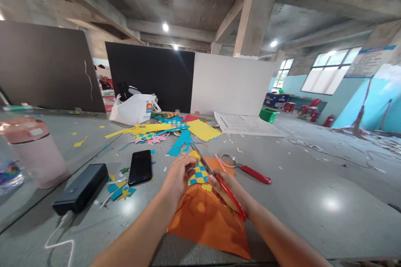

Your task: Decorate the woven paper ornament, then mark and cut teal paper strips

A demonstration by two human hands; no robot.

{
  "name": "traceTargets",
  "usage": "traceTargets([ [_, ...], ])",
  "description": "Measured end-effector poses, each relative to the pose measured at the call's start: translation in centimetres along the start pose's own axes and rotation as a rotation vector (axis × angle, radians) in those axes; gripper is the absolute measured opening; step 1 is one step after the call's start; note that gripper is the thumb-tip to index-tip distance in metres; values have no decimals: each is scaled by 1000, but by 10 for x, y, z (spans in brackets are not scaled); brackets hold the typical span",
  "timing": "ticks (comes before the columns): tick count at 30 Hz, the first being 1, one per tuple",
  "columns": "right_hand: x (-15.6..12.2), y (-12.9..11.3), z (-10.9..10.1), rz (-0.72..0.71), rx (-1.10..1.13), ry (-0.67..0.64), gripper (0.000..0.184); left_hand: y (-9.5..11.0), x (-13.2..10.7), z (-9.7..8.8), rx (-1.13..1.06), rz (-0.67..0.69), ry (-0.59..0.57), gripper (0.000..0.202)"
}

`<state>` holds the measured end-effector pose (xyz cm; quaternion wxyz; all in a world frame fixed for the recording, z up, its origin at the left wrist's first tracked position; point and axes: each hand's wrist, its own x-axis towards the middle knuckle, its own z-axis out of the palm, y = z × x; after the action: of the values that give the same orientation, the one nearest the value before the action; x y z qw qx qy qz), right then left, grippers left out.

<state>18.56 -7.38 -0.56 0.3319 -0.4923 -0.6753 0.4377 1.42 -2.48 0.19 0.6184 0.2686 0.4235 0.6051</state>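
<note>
Being apparently thin paper, the small yellow piece is likely to be light, bendy and easily creased or torn — it is best taken near an edge, with a gentle pinch. It is held at the fingertips of the left hand, whose grip appears closed on it, at about twelve o'clock from the blue-and-yellow checkered paper. That paper, seemingly woven from strips, is judged soft and liable to shift if pulled by one strip; it is better held flat by two sides. The orange sheet is spread on the desk toward six o'clock and looks floppy too.

The scissors are gripped by the right hand at about four o'clock, with the blades pointed toward eleven, beside the yellow piece. Whether paper is touched by a blade cannot be told. Stiffer and heavier than any of the paper, they are best held by the red handles — the blades being avoided. At three o'clock a red-handled tool is seen, at nine a phone, at twelve, farther off, a yellow sheet.
</note>
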Motion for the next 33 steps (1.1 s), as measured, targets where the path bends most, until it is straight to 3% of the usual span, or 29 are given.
traceTargets([
  [14, -1, -1, -2, -23, 9, 3, 57, 7, 4, -2, 57, 3, -17, 19],
  [23, -2, -3, -4, -13, 7, -11, 66, 16, 9, -7, 125, 22, -88, 16],
  [33, -3, -5, -6, -18, -4, -11, 61, 21, 10, -10, 173, 44, -140, 18],
])
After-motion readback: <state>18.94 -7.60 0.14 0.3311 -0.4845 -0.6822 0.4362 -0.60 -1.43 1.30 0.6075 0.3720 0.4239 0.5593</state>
